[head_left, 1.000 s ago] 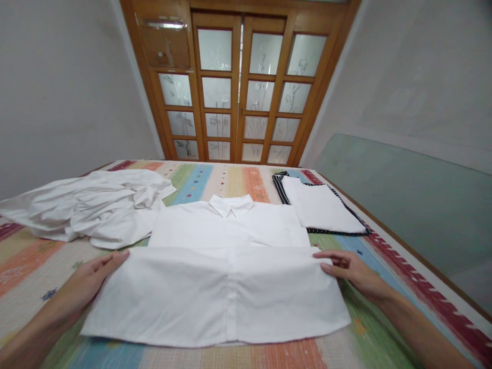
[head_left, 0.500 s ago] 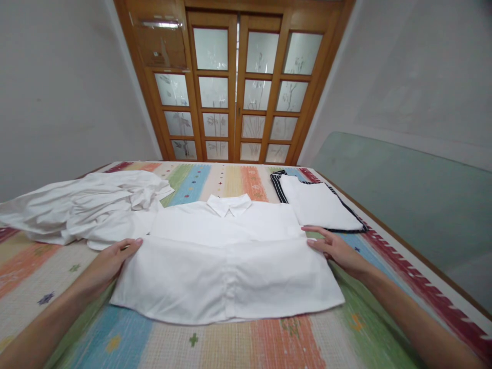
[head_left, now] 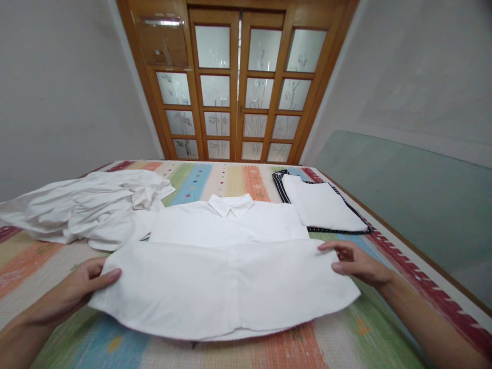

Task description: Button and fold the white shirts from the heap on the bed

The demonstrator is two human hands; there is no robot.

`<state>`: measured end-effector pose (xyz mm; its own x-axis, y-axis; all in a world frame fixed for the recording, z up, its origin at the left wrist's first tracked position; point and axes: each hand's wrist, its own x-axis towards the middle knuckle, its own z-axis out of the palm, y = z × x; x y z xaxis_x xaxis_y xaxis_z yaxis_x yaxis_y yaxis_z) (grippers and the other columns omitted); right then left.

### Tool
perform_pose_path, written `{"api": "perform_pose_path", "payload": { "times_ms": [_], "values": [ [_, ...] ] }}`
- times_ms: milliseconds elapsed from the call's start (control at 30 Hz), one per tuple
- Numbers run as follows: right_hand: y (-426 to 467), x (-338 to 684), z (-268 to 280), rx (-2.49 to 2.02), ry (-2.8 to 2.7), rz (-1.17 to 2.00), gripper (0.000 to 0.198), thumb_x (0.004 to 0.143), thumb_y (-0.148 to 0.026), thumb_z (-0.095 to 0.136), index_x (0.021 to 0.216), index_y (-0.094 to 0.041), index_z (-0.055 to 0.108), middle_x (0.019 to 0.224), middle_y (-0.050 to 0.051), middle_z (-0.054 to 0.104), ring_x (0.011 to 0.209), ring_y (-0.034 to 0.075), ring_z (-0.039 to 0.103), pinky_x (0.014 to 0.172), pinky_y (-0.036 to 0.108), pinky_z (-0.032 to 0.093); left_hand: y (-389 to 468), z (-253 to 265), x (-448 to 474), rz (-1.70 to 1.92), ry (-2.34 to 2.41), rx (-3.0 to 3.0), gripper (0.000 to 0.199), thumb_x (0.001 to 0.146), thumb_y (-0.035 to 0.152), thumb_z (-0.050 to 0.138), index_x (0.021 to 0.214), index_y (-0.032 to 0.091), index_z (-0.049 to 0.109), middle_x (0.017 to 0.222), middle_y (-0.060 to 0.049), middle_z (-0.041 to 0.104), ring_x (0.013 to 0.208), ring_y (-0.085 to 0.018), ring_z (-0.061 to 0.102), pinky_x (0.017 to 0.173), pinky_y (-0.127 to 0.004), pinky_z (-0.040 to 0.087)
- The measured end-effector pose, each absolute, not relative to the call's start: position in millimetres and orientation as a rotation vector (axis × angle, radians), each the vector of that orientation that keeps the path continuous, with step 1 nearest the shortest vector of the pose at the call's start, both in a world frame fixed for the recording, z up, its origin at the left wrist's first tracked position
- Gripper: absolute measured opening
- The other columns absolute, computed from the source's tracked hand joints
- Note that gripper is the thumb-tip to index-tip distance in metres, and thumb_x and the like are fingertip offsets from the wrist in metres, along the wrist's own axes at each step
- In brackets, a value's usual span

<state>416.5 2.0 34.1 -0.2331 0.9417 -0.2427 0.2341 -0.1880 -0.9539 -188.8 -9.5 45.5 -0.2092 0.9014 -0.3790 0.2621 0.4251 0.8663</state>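
A white collared shirt (head_left: 230, 287) lies in front of me with its collar at the far end. Its lower part is folded up, and the near hem bows toward me, seemingly lifted off the cover. My left hand (head_left: 86, 282) pinches the folded part at its left side, thumb on top and the other fingers underneath. On the right side, my right hand (head_left: 355, 261) grips the cloth between thumb and fingers. The shirt's upper half lies flat beyond the fold.
The striped, colourful cover (head_left: 277, 353) spreads beneath everything. A crumpled white heap of cloth (head_left: 92, 205) lies at left. Folded garments, a white one (head_left: 325, 205) over a black striped one (head_left: 282, 189), lie at back right. A pale green panel (head_left: 407, 205) stands along the right side.
Both hands have come nearer to me and spread farther apart, drawing the shirt's lower part with them. Its near hem has moved toward me and looks wider.
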Motion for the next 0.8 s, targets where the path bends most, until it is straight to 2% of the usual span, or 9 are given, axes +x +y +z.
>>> {"api": "perform_pose_path", "payload": {
  "times_ms": [133, 233, 300, 333, 400, 500, 567, 667, 800],
  "values": [
    [22.5, 405.8, 34.5, -1.363, -1.223, 1.238, 0.048, 0.057, -0.049, 0.087, 0.092, -0.021, 0.07, 0.079, 0.003, 0.068, 0.067, 0.016, 0.064, 0.06, 0.026, 0.051, 9.0, 64.2, -156.9, 1.129, 1.526, 0.831, 0.041, 0.039, 0.028, 0.09, 0.07, 0.016, 0.066, 0.066, -0.001, 0.071, 0.052, -0.013, 0.061, 0.045, -0.02, 0.051],
    [39.1, 393.4, 35.1, -1.346, -1.119, 1.168, 0.048, 0.058, -0.047, 0.087, 0.094, -0.02, 0.069, 0.073, 0.0, 0.065, 0.065, 0.014, 0.061, 0.055, 0.022, 0.048, 27.2, 72.5, -133.7, 1.287, 1.451, 0.734, 0.019, 0.066, 0.019, 0.078, 0.078, 0.015, 0.066, 0.077, -0.003, 0.073, 0.061, -0.012, 0.064, 0.056, -0.018, 0.055],
    [48.1, 386.4, 34.9, -1.333, -1.061, 1.186, 0.048, 0.06, -0.043, 0.086, 0.1, -0.021, 0.069, 0.078, 0.001, 0.067, 0.068, 0.014, 0.062, 0.056, 0.023, 0.05, 38.8, 72.6, -124.3, 1.38, 1.402, 0.678, 0.007, 0.077, 0.01, 0.066, 0.081, 0.014, 0.064, 0.081, -0.003, 0.073, 0.064, -0.009, 0.064, 0.06, -0.016, 0.055],
    [51.7, 383.5, 34.7, -1.322, -1.036, 1.204, 0.048, 0.061, -0.039, 0.085, 0.102, -0.022, 0.068, 0.08, 0.001, 0.068, 0.07, 0.015, 0.063, 0.057, 0.023, 0.051, 43.8, 71.4, -121.6, 1.399, 1.377, 0.666, 0.009, 0.079, 0.006, 0.063, 0.083, 0.014, 0.063, 0.083, -0.003, 0.072, 0.065, -0.008, 0.064, 0.061, -0.015, 0.055],
    [57.4, 379.0, 33.8, -1.291, -0.997, 1.23, 0.046, 0.064, -0.031, 0.082, 0.106, -0.023, 0.067, 0.085, 0.002, 0.07, 0.075, 0.015, 0.065, 0.061, 0.023, 0.054, 51.1, 67.6, -119.3, 1.407, 1.343, 0.683, 0.018, 0.079, 0.003, 0.061, 0.092, 0.014, 0.063, 0.085, -0.002, 0.071, 0.065, -0.008, 0.064, 0.063, -0.016, 0.056],
    [62.3, 374.9, 31.9, -1.257, -0.952, 1.234, 0.048, 0.067, -0.023, 0.076, 0.113, -0.025, 0.064, 0.089, 0.002, 0.071, 0.078, 0.015, 0.066, 0.063, 0.022, 0.056, 54.8, 62.2, -120.4, 1.412, 1.332, 0.766, 0.045, 0.075, 0.002, 0.065, 0.116, 0.017, 0.058, 0.087, -0.001, 0.071, 0.068, -0.009, 0.065, 0.064, -0.017, 0.055],
    [62.9, 374.1, 30.7, -1.249, -0.927, 1.23, 0.053, 0.067, -0.019, 0.072, 0.118, -0.025, 0.061, 0.088, 0.001, 0.071, 0.076, 0.015, 0.067, 0.064, 0.022, 0.057, 53.1, 60.2, -123.2, 1.405, 1.349, 0.804, 0.058, 0.071, 0.003, 0.068, 0.125, 0.018, 0.055, 0.084, 0.0, 0.07, 0.067, -0.009, 0.064, 0.062, -0.017, 0.053],
    [58.1, 375.9, 30.4, -1.239, -0.916, 1.259, 0.058, 0.064, -0.014, 0.064, 0.122, -0.023, 0.057, 0.087, 0.002, 0.072, 0.074, 0.016, 0.067, 0.061, 0.024, 0.058, 47.1, 59.0, -132.1, 1.338, 1.361, 0.778, 0.059, 0.063, 0.008, 0.066, 0.122, 0.015, 0.06, 0.08, 0.0, 0.07, 0.064, -0.011, 0.062, 0.057, -0.018, 0.051],
    [41.8, 382.1, 33.2, -1.29, -0.952, 1.284, 0.06, 0.064, -0.017, 0.059, 0.123, -0.022, 0.052, 0.095, 0.006, 0.071, 0.079, 0.021, 0.069, 0.059, 0.031, 0.06, 38.4, 55.2, -151.5, 1.214, 1.416, 0.772, 0.056, 0.051, 0.013, 0.061, 0.107, 0.013, 0.065, 0.087, -0.005, 0.072, 0.074, -0.018, 0.066, 0.062, -0.025, 0.054]
  ]
}}
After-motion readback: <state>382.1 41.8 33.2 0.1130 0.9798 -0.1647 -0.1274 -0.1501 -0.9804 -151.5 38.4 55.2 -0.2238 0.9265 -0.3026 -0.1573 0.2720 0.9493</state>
